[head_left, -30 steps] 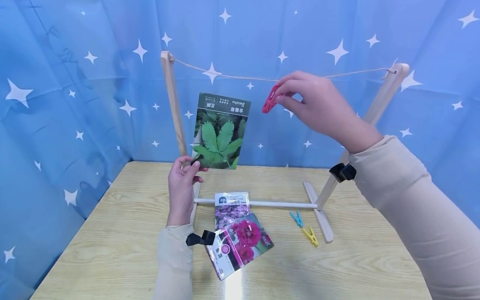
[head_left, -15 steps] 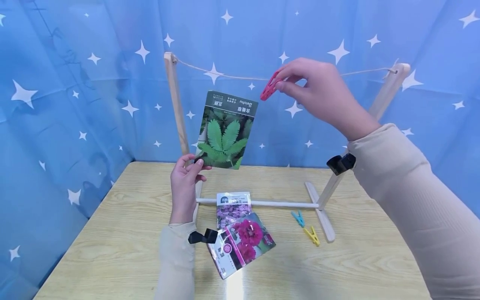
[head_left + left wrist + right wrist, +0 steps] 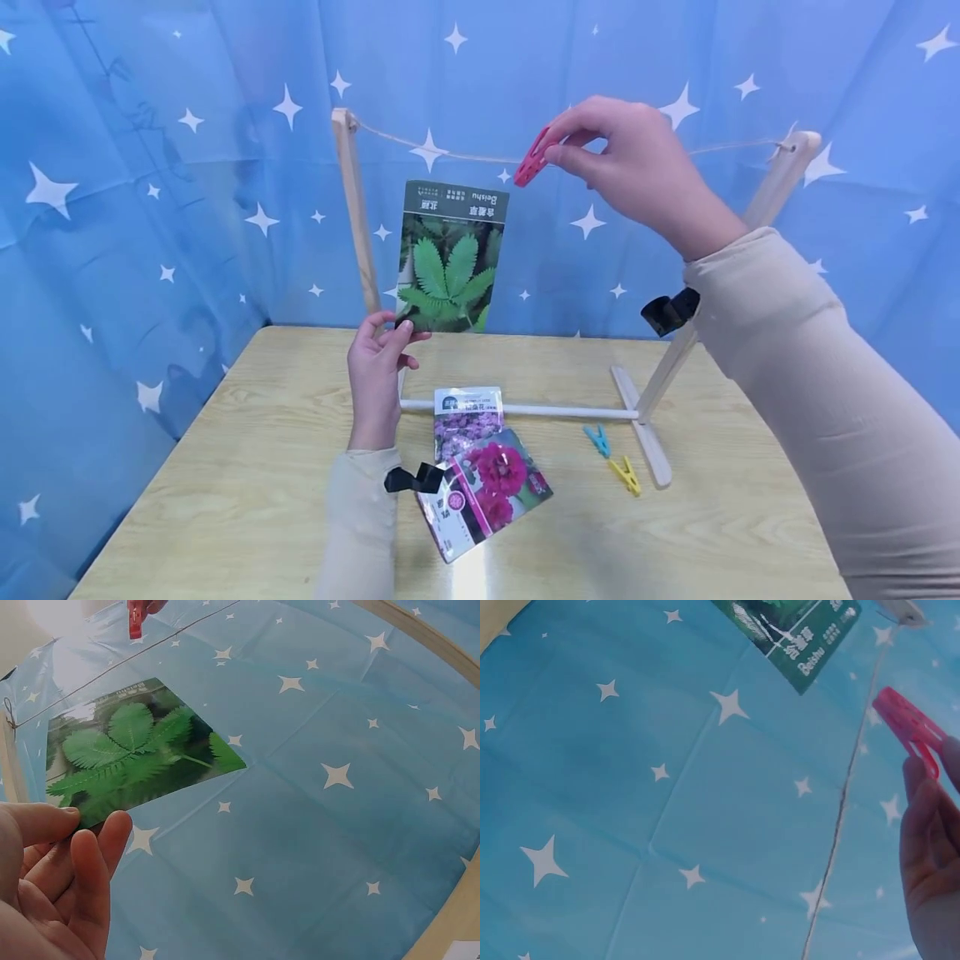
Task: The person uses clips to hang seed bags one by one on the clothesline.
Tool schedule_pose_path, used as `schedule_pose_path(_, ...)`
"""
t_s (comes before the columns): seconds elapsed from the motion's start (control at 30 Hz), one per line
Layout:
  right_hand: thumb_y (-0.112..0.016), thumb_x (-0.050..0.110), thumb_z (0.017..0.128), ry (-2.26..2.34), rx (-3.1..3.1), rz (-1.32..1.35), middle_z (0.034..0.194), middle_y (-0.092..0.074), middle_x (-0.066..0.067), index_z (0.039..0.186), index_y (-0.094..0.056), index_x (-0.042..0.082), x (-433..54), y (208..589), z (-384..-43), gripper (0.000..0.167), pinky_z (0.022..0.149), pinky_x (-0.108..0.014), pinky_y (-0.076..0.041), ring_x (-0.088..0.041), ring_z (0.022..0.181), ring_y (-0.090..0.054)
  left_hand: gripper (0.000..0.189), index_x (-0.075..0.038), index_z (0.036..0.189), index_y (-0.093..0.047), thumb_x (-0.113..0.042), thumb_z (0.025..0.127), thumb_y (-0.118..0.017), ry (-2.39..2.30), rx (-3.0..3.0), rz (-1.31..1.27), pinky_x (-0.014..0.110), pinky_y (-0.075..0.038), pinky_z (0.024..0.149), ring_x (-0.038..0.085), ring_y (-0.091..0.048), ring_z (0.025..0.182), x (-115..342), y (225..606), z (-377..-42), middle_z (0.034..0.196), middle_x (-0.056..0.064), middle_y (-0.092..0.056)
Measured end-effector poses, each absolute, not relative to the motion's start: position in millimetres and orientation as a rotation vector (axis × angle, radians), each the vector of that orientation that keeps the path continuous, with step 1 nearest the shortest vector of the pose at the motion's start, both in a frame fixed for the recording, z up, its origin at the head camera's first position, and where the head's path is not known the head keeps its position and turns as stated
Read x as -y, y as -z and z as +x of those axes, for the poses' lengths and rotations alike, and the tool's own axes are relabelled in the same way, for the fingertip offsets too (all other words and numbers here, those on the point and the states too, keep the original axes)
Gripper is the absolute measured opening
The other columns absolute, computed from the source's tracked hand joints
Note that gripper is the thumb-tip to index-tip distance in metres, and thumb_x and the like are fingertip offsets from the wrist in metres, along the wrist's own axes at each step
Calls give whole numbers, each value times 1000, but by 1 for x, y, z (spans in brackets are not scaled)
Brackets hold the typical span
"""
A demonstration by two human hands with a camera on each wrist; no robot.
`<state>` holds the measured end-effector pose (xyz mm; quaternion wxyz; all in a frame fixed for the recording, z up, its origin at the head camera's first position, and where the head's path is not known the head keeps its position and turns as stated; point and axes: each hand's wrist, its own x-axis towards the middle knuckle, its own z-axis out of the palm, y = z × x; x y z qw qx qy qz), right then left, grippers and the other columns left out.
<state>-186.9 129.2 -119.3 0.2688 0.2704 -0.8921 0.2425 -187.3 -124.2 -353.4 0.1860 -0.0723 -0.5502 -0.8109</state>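
Note:
My left hand [image 3: 377, 367] pinches a green seed packet [image 3: 450, 258] by its lower left corner and holds it up below a string [image 3: 457, 157]. The packet shows a toothed green leaf. In the left wrist view the thumb lies over the corner of the packet [image 3: 135, 750]. My right hand [image 3: 622, 162] pinches a red clothespin [image 3: 531, 158] by its handle ends, close to the string, with its nose pointing down left. In the right wrist view the clothespin [image 3: 907, 724] is apart from the packet.
The string runs between the left post [image 3: 357, 208] and right post [image 3: 776, 179] of a wooden frame. Two flower seed packets overlap on the table, one purple [image 3: 467, 425], one pink [image 3: 498, 479]. Blue [image 3: 597, 441] and yellow [image 3: 625, 476] clothespins lie near the frame's right foot [image 3: 651, 450].
My right hand has risen and shifted a little left with the red clothespin. The green packet moved right and tilted, then straightened slightly, still in my left hand.

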Motion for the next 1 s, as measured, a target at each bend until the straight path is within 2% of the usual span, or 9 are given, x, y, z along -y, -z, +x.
schedule_pose_path(0.17,-56,32,87,-693,2401,708,102,-58,9,104,-66,22,-124,120,-188,22,66,-25,-44,-5,89,-51,32,-6,104,-49,-24,82,-65,2269,1551,-195,21,-42,42,26,-64,83,130,355,-187,84,13,-67)
schedule_pose_path(0.43,-54,32,87,-635,2381,700,102,-59,11,104,-67,22,-114,117,-194,24,74,-24,-41,-3,92,-50,29,-3,102,-50,-18,82,-65,2307,1487,-215,21,-41,40,25,-65,80,136,358,-189,77,12,-67)
schedule_pose_path(0.63,-54,31,88,-617,2387,664,106,-60,9,108,-66,23,-108,110,-199,25,74,-23,-42,-5,96,-51,30,-4,102,-51,-20,82,-65,2284,1514,-224,22,-41,41,25,-65,79,135,356,-191,82,12,-67)
schedule_pose_path(1.0,-57,30,87,-720,2424,604,108,-61,7,109,-65,23,-89,96,-208,25,76,-23,-43,-6,94,-54,31,-4,102,-51,-20,80,-67,2269,1494,-204,21,-41,41,25,-65,79,132,350,-194,79,14,-67)
